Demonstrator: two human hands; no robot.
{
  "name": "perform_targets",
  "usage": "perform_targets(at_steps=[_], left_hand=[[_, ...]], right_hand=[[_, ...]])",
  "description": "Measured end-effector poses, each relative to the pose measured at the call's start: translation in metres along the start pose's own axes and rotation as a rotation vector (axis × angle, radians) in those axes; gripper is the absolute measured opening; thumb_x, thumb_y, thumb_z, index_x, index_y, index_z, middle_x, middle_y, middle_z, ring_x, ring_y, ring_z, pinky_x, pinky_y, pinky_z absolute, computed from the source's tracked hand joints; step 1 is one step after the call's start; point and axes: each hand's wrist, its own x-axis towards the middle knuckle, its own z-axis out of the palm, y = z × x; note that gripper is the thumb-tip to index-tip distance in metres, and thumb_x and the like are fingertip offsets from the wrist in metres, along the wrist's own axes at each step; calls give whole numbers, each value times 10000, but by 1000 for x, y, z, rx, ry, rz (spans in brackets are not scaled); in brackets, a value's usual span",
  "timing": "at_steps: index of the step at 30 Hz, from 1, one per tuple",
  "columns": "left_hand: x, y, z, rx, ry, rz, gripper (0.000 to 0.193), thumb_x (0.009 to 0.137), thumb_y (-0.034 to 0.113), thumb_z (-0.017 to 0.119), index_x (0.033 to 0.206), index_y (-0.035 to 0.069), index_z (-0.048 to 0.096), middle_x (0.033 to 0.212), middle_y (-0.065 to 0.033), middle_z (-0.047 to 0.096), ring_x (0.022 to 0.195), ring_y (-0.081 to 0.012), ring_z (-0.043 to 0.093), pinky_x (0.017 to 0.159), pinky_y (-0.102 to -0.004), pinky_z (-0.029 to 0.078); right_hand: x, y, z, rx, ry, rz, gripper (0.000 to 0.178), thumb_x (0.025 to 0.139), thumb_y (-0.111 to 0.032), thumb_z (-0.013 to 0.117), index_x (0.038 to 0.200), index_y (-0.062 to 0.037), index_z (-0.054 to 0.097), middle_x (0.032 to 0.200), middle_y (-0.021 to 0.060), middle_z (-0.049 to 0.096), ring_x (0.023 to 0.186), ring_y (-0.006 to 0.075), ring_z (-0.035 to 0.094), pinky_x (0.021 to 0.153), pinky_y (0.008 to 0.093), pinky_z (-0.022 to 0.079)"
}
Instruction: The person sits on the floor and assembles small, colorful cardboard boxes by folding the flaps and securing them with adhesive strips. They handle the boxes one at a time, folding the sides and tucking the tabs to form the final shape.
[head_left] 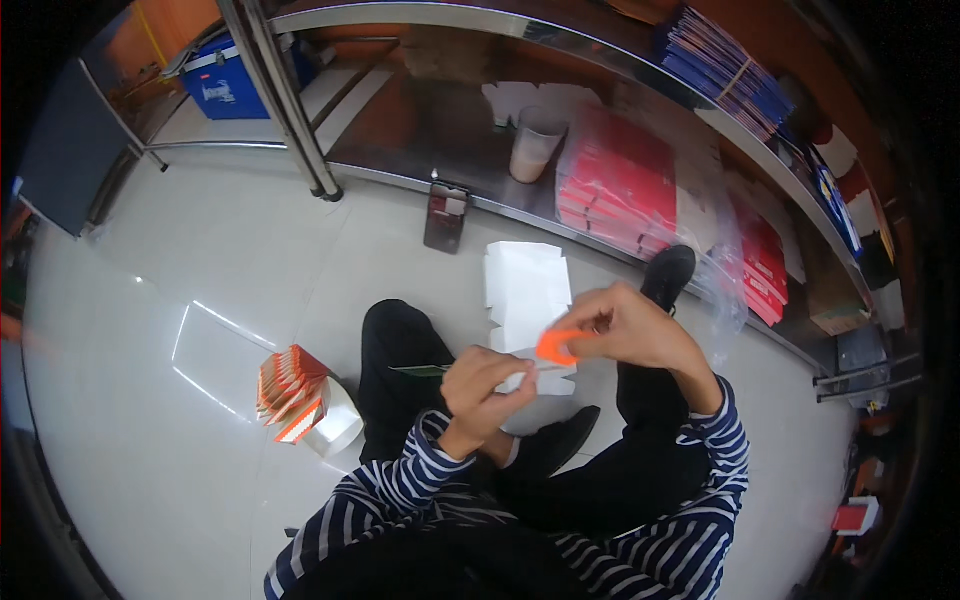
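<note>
My right hand (635, 325) pinches a small bright orange object (562, 347) whose kind I cannot make out. Close to it on the left, my left hand (480, 388) is closed, its thumb and fingers pressed together. A thin dark-green edged piece (418, 370) sticks out past the left hand's far side; how it is held is hidden. A narrow pale strip shows between the two hands. Below them on the floor lies a flat, unfolded white carton (527, 285), partly covered by the hands.
To the left, folded orange-and-white paper pieces (290, 385) fan out of a white container (338, 420). A phone (446, 215) leans against the steel shelf (400, 165). A cup (536, 145) and plastic-wrapped red stacks (615, 175) sit on that shelf. My bent legs flank the carton.
</note>
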Motion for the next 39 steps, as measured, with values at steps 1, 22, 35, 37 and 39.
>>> perform_targets(at_steps=[1, 22, 35, 37, 39], left_hand=[[-3, -3, 1, -21, -40, 11, 172, 590, -10, 725, 728, 42, 635, 695, -72, 605, 591, -219, 557, 514, -282, 421], [1, -3, 5, 7, 55, 126, 290, 556, 71, 738, 840, 115, 697, 763, -6, 607, 680, -149, 562, 652, -295, 327], [3, 2, -7, -108, -169, 162, 238, 587, 87, 724, 820, 60, 682, 758, -25, 588, 664, -158, 543, 620, -296, 334], [2, 2, -6, -99, -182, 171, 229, 577, 68, 716, 801, 55, 676, 747, -27, 585, 653, -158, 539, 614, -297, 344], [1, 1, -6, -78, -192, 189, 221, 552, 41, 706, 769, 53, 668, 725, -28, 581, 635, -156, 532, 606, -303, 360]], right_hand=[[0, 1, 0, -35, -75, -50, 172, 718, -133, 654, 845, -22, 688, 714, 115, 631, 605, 163, 561, 587, 283, 442], [-19, -28, 0, -270, -114, -216, 156, 805, -111, 581, 935, -46, 638, 785, 130, 544, 734, 300, 535, 645, 369, 420], [-42, -41, 25, -317, -5, -173, 172, 744, 17, 589, 914, 41, 599, 784, 154, 530, 733, 308, 540, 659, 375, 435], [-41, -39, 26, -365, -6, -183, 248, 729, 20, 620, 976, 0, 621, 781, 117, 535, 730, 270, 538, 658, 352, 443], [-41, -39, 27, -387, -3, -195, 235, 731, 23, 613, 966, 11, 611, 785, 125, 522, 731, 274, 530, 664, 356, 440]])
